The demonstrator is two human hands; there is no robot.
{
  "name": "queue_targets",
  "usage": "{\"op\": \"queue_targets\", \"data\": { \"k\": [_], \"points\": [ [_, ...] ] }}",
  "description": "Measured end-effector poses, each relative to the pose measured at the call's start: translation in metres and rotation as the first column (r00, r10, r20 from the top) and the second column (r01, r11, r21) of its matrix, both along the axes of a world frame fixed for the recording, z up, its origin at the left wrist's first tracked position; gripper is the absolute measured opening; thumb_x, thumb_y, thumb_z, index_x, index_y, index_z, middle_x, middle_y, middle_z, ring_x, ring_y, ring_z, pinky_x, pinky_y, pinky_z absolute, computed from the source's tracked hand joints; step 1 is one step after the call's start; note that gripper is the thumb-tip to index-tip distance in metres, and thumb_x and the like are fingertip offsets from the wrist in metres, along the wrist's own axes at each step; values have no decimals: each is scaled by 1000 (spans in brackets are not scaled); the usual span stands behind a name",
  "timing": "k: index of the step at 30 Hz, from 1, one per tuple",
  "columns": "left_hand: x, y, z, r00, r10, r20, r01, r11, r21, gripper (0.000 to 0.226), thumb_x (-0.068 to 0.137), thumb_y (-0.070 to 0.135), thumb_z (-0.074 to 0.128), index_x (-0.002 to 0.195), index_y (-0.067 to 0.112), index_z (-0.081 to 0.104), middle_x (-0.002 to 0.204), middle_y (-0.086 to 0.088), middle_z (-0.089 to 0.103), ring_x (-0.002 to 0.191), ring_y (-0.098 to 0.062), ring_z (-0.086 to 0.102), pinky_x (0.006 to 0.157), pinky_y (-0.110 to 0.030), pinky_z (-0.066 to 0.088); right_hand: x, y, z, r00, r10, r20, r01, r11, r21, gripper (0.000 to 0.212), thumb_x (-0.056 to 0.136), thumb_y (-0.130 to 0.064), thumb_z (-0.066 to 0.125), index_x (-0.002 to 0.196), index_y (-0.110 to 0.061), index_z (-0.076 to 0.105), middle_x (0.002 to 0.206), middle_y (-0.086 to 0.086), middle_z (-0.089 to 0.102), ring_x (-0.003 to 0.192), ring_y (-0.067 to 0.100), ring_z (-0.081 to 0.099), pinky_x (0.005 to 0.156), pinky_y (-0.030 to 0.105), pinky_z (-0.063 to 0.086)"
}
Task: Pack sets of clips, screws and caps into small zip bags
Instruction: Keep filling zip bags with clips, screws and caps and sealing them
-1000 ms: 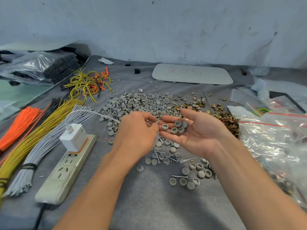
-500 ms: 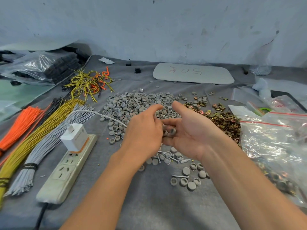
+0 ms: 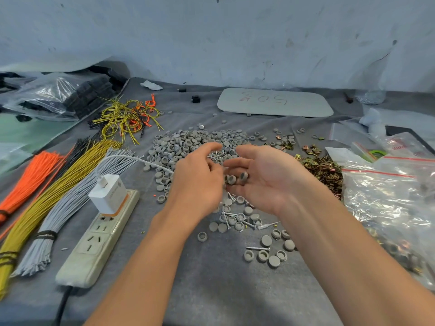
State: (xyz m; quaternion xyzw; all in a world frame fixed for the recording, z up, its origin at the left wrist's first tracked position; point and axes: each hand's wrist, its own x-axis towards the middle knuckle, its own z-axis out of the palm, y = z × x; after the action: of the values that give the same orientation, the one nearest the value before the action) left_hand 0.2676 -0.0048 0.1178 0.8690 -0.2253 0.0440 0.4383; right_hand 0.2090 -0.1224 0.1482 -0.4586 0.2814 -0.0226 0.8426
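Head view: holding the right hand (image 3: 266,180) palm up over the table (image 3: 211,290), fingers relaxed and nearly straight rather than clenched, and carrying a few grey caps (image 3: 235,178) on them. Bringing the left hand (image 3: 197,182) in just beside it, back turned to the camera, thumb raised, fingertips curling toward the right palm. Hiding and blurring those fingertips, so leaving it impossible to tell whether pinching anything.

Lying behind both hands, the main cap pile (image 3: 195,142); spreading below the hands, loose caps (image 3: 266,241) mixing with silver screws (image 3: 257,248). Sitting to the right of the right hand, the brass clips (image 3: 322,170), touching the edge of the clear zip bags (image 3: 388,201).

Resting on the left, a power strip (image 3: 94,243) carrying a white charger (image 3: 108,194), beside bundled orange wires (image 3: 30,175), yellow wires (image 3: 58,196) and grey wires (image 3: 70,208).
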Motion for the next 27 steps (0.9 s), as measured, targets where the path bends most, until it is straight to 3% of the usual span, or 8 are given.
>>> {"op": "queue_targets", "data": {
  "k": [3,5,8,10,14,20,27],
  "points": [
    [2,1,1,1000,-2,-22,1,1000,-17,46,94,11,54,130,39,64,67,4,71,58,-9,59,67,-35,54,3,-5,4,1000,13,-7,-13,1000,-24,29,89,9,48,116,12,61,104,21,51,76,25,54,72,40,55],
    [4,2,2,999,4,-33,-5,1000,-20,47,94,10,53,130,40,63,68,3,72,51,-7,54,62,-34,52,5,-7,5,1000,-17,-12,17,998,-67,42,79,19,40,115,17,61,115,24,60,108,39,62,86,49,57],
    [5,3,3,999,7,-53,-10,999,-39,47,96,9,52,130,39,63,68,4,73,44,-4,50,57,-28,43,5,-5,5,1000,1,5,0,987,-162,46,84,22,37,127,21,54,137,38,53,132,59,46,115,61,39],
    [5,5,3,998,7,-55,-10,999,-43,47,96,8,52,130,38,63,68,3,73,45,-6,51,56,-27,42,6,-2,4,1000,16,16,-11,972,-236,47,94,16,40,140,19,45,148,42,39,140,56,35,118,60,32],
    [7,8,4,998,3,-60,-7,998,-60,47,95,7,53,127,40,64,69,2,73,47,-8,52,55,-27,42,10,0,4,998,-36,-46,17,932,-362,49,87,24,39,124,5,66,132,28,60,119,43,63,101,52,56],
    [10,11,1,999,10,-49,-14,997,-74,46,93,6,53,124,38,67,61,3,67,49,-8,50,59,-30,42,6,10,4,1000,8,21,-5,985,-175,61,79,32,26,124,13,63,128,30,62,121,40,63,103,48,55],
    [13,13,0,1000,1,-31,-4,997,-83,44,95,8,52,123,39,67,67,-1,69,49,-9,50,57,-31,41,8,7,-2,1000,-10,19,14,969,-247,55,78,35,36,102,2,73,123,24,66,117,32,65,84,36,62]
  ]
}}
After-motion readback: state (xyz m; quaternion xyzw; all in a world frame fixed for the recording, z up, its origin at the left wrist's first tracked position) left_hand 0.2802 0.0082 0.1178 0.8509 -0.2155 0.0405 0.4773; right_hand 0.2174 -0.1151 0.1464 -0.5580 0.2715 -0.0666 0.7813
